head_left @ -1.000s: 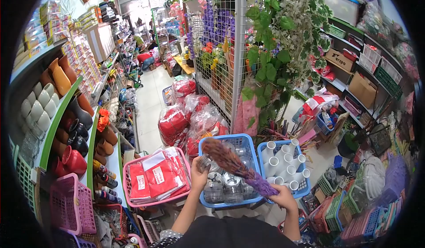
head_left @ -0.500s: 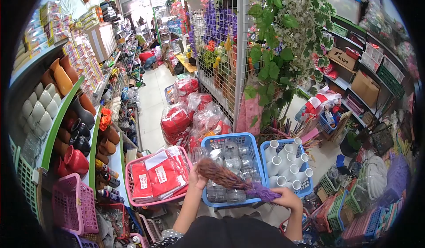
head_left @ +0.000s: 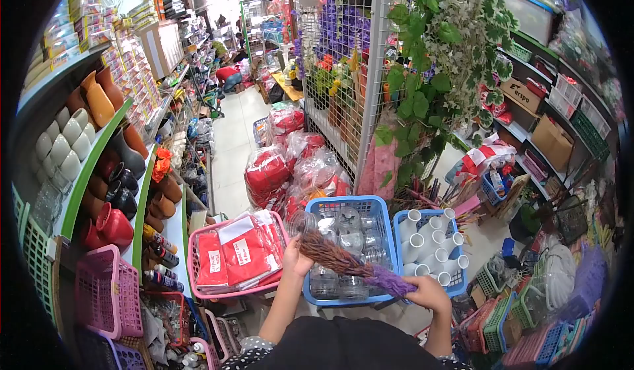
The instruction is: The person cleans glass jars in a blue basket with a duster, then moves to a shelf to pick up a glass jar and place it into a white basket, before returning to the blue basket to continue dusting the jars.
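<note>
A long bundle of twisted, yarn-like strands [head_left: 337, 259], brown at one end and purple at the other, stretches slantwise between my two hands. My left hand [head_left: 297, 259] is closed around its brown end, fingers partly hidden behind it. At the purple end, my right hand [head_left: 429, 293] grips with the fingers wrapped around. Right below the bundle stands a blue basket [head_left: 395, 254] holding clear glass jars [head_left: 350, 240]. Near my left hand is a pink basket [head_left: 191, 264] of red and white packaged cloth [head_left: 239, 251]. A second blue basket [head_left: 462, 284] with white vases [head_left: 432, 241] is beyond my right hand.
Plastic-wrapped red bundles [head_left: 267, 172] are piled in front of a wire-mesh partition [head_left: 337, 99] hung with artificial vines [head_left: 416, 86]. Shelves of pots and vases [head_left: 115, 231] line the left. More baskets [head_left: 492, 320] crowd the right. A person [head_left: 229, 78] is crouching far down the aisle.
The surroundings have shifted slightly rightward in view. Both hands keep hold of the bundle, which has barely moved.
</note>
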A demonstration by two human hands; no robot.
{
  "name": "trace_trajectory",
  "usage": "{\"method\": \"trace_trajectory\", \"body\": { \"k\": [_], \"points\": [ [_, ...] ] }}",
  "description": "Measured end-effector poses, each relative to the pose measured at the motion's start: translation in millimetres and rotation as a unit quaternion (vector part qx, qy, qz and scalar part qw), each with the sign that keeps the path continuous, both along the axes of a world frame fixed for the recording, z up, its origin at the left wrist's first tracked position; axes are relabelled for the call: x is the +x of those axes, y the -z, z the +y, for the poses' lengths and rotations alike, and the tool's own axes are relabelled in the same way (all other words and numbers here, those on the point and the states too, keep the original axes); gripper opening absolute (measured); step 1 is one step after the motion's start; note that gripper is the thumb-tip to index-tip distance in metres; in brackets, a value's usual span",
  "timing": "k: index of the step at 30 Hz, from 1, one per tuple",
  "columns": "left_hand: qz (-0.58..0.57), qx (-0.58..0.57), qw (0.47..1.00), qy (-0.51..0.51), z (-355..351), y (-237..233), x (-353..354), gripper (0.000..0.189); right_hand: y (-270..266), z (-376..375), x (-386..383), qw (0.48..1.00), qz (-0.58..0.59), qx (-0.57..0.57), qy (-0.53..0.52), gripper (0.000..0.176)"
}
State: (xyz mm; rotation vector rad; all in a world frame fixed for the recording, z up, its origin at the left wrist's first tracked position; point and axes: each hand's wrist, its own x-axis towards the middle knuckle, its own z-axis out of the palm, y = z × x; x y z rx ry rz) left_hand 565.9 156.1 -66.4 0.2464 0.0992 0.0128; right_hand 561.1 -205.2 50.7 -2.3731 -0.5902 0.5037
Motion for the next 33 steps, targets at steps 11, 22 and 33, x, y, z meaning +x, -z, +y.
{"method": "trace_trajectory", "body": {
  "k": [11,22,33],
  "points": [
    [0.195,-0.029,0.978,-0.073,-25,-12,17,0.023,-13,4,23,0.997,-0.074,-0.015,0.028,0.042],
    [0.124,0.050,0.986,-0.096,-33,-7,29,0.022,-21,-12,56,0.999,-0.042,0.027,0.014,0.042],
    [0.133,0.403,0.869,-0.255,-60,-30,33,0.025,-32,-8,65,0.989,-0.143,0.000,0.043,0.035]
  ]
}}
